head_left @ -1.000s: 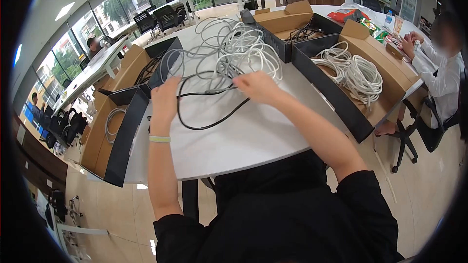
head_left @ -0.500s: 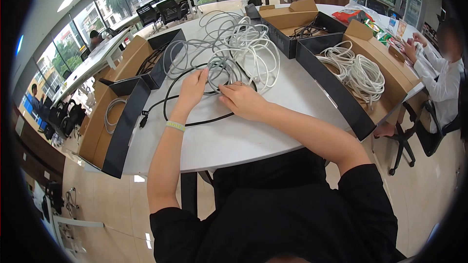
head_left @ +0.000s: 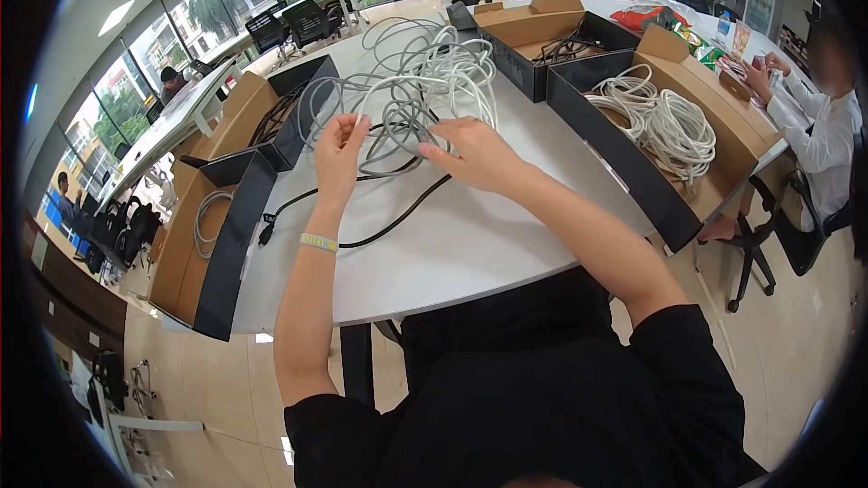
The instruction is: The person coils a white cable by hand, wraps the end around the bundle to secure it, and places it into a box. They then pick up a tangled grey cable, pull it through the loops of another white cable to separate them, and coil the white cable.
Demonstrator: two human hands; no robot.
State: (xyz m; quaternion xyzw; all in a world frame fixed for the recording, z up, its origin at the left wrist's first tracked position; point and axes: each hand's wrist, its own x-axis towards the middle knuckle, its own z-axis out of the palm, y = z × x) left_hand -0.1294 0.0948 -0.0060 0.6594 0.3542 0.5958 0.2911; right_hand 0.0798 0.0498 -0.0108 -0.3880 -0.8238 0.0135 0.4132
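Note:
My left hand [head_left: 338,152] pinches a white cable [head_left: 409,80], which arcs up from the fingertips and over the tangle to the right. Just right of it hangs a knotted bunch of grey cable [head_left: 398,122]. My right hand [head_left: 477,155] has its thumb and fingers closed on the right side of that grey bunch. Behind both hands a loose heap of white and grey cables [head_left: 443,54] spreads over the white table [head_left: 434,248]. A black cable [head_left: 384,228] loops under the bunch, its plug [head_left: 266,229] lying at the left.
Open black boxes flank me: one with a grey coil [head_left: 210,221], another with dark cables [head_left: 276,117] at left. On the right, one holds white cable coils [head_left: 674,140], another black cables [head_left: 570,45]. A person in a white sleeve [head_left: 827,140] sits at the right.
My left hand has moved left and up slightly and now pulls up the white cable. The grey bunch is lifted and looser; my right hand has shifted right. The black cable loop has changed shape.

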